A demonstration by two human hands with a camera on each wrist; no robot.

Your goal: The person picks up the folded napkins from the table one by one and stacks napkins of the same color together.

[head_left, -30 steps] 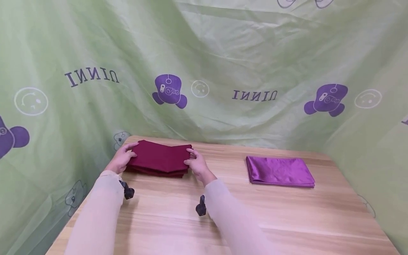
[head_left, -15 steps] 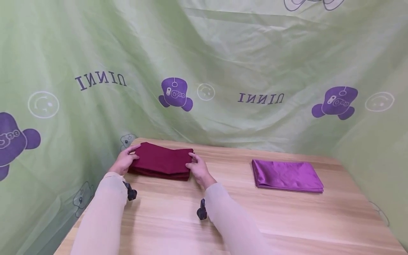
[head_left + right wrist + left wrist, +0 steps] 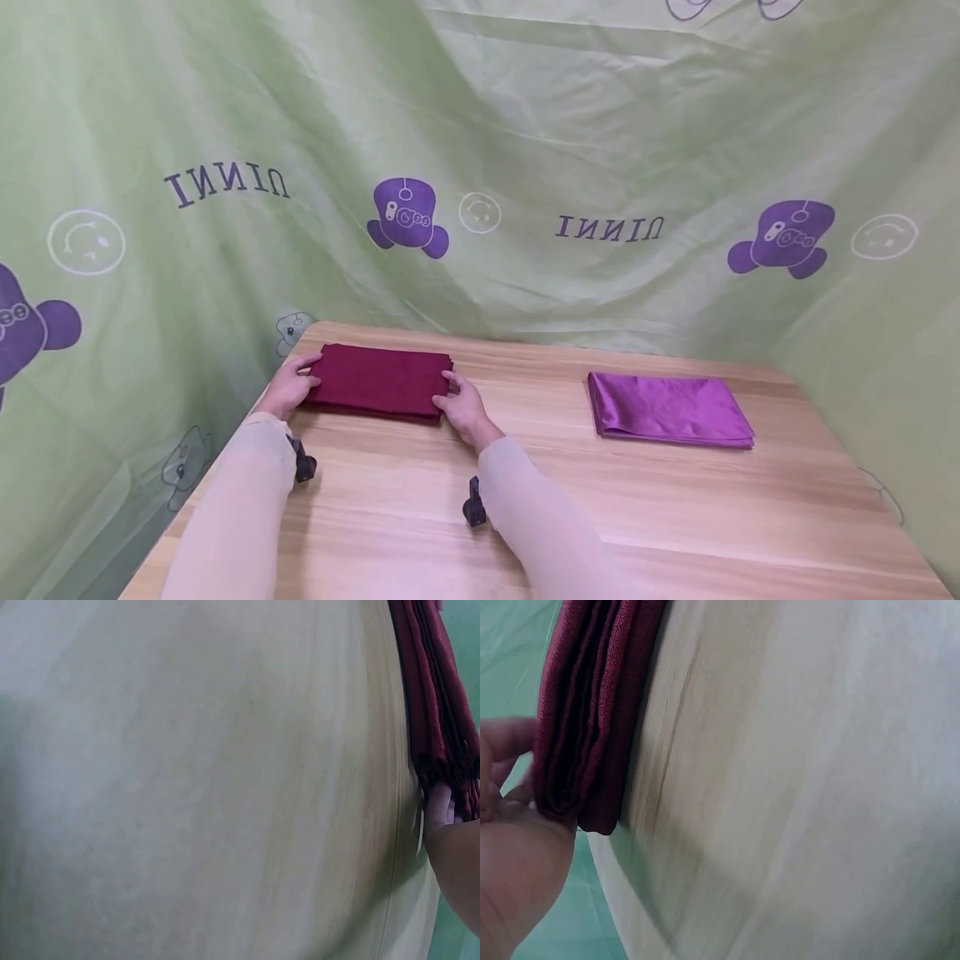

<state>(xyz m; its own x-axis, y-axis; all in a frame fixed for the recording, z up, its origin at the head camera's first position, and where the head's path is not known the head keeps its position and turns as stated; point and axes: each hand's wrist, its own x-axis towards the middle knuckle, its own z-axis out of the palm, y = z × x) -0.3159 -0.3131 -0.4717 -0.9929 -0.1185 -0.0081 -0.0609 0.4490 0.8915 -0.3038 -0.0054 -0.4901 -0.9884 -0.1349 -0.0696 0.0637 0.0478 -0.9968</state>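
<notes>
A maroon cloth [image 3: 378, 379], folded into a thick rectangle, lies at the far left of the table. At its left end is my left hand [image 3: 287, 390], thumb and fingers gripping the edge. My right hand [image 3: 467, 410] holds the opposite end between thumb and fingers. From the left wrist, the folded layers [image 3: 600, 712] show stacked edge-on above the tabletop, the hand [image 3: 517, 870] pressed around their end. In the right wrist view, fingers of the right hand [image 3: 457, 851] reach in at the layers' end; the fingertips are partly hidden by fabric.
A folded shiny purple cloth [image 3: 671, 408] lies farther right on the wooden table [image 3: 397, 517]. Green printed curtain [image 3: 600, 125] hangs close behind the table and along both sides. A small black device [image 3: 474, 504] is strapped near the right wrist, another [image 3: 303, 462] near the left.
The maroon cloth's top, which dipped in the middle with raised corners, now lies flat and straight. Both hands have stayed at its ends. The head view has shifted slightly.
</notes>
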